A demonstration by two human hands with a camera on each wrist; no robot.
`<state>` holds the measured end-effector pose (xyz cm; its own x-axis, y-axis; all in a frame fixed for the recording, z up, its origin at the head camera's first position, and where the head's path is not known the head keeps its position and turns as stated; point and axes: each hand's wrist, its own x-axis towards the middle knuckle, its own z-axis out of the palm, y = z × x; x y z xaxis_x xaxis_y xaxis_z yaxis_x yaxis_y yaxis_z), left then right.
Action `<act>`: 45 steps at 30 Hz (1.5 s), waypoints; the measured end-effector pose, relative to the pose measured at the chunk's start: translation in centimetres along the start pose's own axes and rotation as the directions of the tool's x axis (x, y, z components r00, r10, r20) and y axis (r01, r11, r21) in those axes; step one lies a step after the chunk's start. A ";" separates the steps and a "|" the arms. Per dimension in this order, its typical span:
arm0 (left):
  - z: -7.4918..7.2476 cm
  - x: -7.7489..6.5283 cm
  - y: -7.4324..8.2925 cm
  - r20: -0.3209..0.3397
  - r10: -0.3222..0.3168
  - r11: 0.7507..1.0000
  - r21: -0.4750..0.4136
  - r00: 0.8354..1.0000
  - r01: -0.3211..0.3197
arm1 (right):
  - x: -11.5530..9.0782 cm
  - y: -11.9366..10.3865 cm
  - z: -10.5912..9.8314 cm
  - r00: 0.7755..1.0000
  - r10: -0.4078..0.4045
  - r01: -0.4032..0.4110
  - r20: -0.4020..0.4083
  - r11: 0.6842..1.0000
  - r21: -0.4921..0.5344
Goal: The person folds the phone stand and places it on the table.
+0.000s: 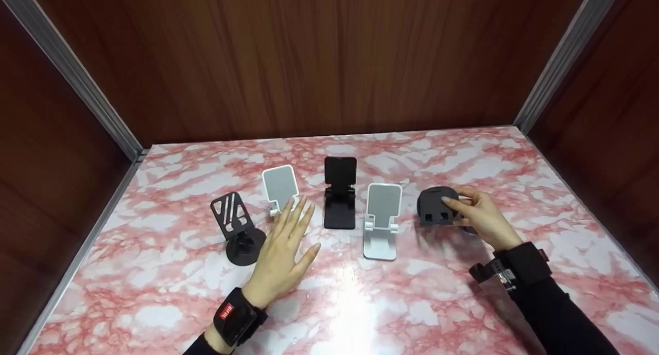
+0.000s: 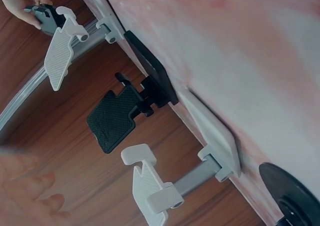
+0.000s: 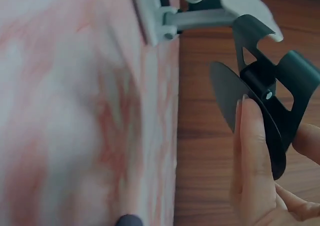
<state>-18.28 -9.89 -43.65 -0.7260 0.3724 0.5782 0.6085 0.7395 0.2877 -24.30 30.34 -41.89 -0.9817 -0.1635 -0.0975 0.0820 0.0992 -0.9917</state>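
Dark grey phone stand (image 1: 435,206), matt, folded: round base (image 3: 225,93) against a plate with cut-out windows, two curled lips and a small bright hinge pin (image 3: 269,94). Located off the tabletop, to the right of the nearer white stand (image 1: 383,206). Right hand (image 1: 481,216) grasping its edge, thumb on one face, fingers on the other. Left hand (image 1: 280,257) released, fingers straight and spread, nothing held.

Orientation: head view has the rounded edge away from the person, two square holes toward the person. Long axis hard to tell there; in the right wrist view the base slants upper left to lower right.

Tabletop (image 1: 170,272) pink-and-white marbled, bright glare near the front. Brown wood-grain panels (image 1: 329,61) at back and sides; metal posts (image 1: 561,56) in the corners.
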 end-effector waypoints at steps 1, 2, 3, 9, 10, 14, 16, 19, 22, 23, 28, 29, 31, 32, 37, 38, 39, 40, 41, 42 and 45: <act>0.0 -0.1 0.0 0.010 0.001 1.000 0.001 1.000 -0.001 | 0.2 0.2 -0.1 1.000 0.014 -0.014 -0.007 0.999 -0.037; 0.1 -0.2 0.0 0.023 0.000 1.000 0.005 1.000 -0.001 | 0.3 0.4 -0.1 1.000 0.024 -0.025 -0.013 0.997 -0.076; 0.1 -0.2 -0.1 0.035 -0.001 1.000 0.007 0.999 0.001 | 0.4 0.6 -0.2 0.999 0.032 -0.034 -0.017 0.993 -0.111; 0.2 -0.6 -0.1 0.097 -0.028 0.999 0.018 0.995 0.026 | 0.9 1.2 -0.3 1.000 0.030 -0.030 -0.001 0.980 -0.196; 0.3 -0.6 0.0 0.103 -0.031 0.999 0.019 0.994 0.029 | 1.0 1.3 -0.3 1.000 0.027 -0.026 0.004 0.980 -0.198; 0.4 -0.8 0.0 0.120 -0.036 0.999 0.003 0.992 0.036 | 1.4 1.7 -0.1 1.000 0.026 -0.026 -0.004 0.964 -0.264; 0.4 -0.8 0.1 0.129 -0.037 0.999 -0.008 0.991 0.038 | 1.5 1.9 -0.2 0.999 0.025 -0.030 -0.020 0.942 -0.334; 0.6 -0.8 0.1 0.152 -0.038 0.999 -0.018 0.988 0.041 | 1.9 2.1 -0.2 0.998 0.000 -0.028 -0.058 0.881 -0.473; 0.7 -0.8 0.2 0.160 -0.033 0.999 -0.020 0.987 0.037 | 2.1 2.2 -0.1 0.996 -0.043 -0.011 -0.077 0.807 -0.591; 0.7 -0.8 0.2 0.162 -0.033 0.999 -0.021 0.986 0.037 | 2.2 2.2 0.0 0.995 -0.064 -0.002 -0.081 0.774 -0.634; 0.6 -0.8 0.2 0.163 -0.037 0.999 -0.030 0.986 0.042 | 2.3 2.0 0.7 0.990 -0.122 0.027 -0.063 0.624 -0.781; 0.6 -0.8 0.2 0.163 -0.037 0.999 -0.033 0.986 0.043 | 2.3 2.0 0.8 0.990 -0.125 0.029 -0.059 0.608 -0.794; 0.5 -0.7 0.2 0.163 -0.035 0.998 -0.043 0.986 0.043 | 2.3 1.9 0.9 0.993 -0.106 0.022 -0.051 0.594 -0.804; 0.5 -0.7 0.2 0.164 -0.036 0.998 -0.047 0.986 0.044 | 2.3 1.8 0.9 0.994 -0.096 0.018 -0.049 0.591 -0.806; 0.4 -0.7 0.1 0.165 -0.039 0.998 -0.044 0.986 0.046 | 2.3 1.6 1.3 0.994 -0.105 0.024 -0.036 0.518 -0.855; 0.4 -0.7 0.1 0.167 -0.040 0.998 -0.039 0.985 0.047 | 2.3 1.5 1.4 0.993 -0.115 0.027 -0.036 0.500 -0.866; 0.4 -0.7 0.1 0.166 -0.038 0.998 -0.035 0.985 0.044 | 2.4 1.5 1.5 0.991 -0.127 0.030 -0.035 0.484 -0.875; 0.4 -0.7 0.1 0.167 -0.037 0.999 -0.033 0.985 0.043 | 2.4 1.5 1.6 0.991 -0.132 0.031 -0.036 0.471 -0.881; 0.4 -0.7 0.1 0.167 -0.036 0.999 -0.031 0.985 0.042 | 2.4 1.5 1.8 0.989 -0.140 0.031 -0.038 0.458 -0.888; 0.4 -0.6 0.1 0.167 -0.035 0.999 -0.029 0.985 0.041 | 2.4 1.4 1.9 0.988 -0.151 0.031 -0.041 0.446 -0.895; 0.3 -0.6 0.1 0.168 -0.041 0.998 -0.033 0.985 0.047 | 2.4 1.4 2.3 0.982 -0.181 0.032 -0.048 0.413 -0.910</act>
<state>-17.84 -9.87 -44.19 -0.7940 0.4307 0.4290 0.5836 0.7377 0.3395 -26.14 27.82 -43.68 -0.9874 -0.1319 0.0877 -0.1540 0.9290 -0.3366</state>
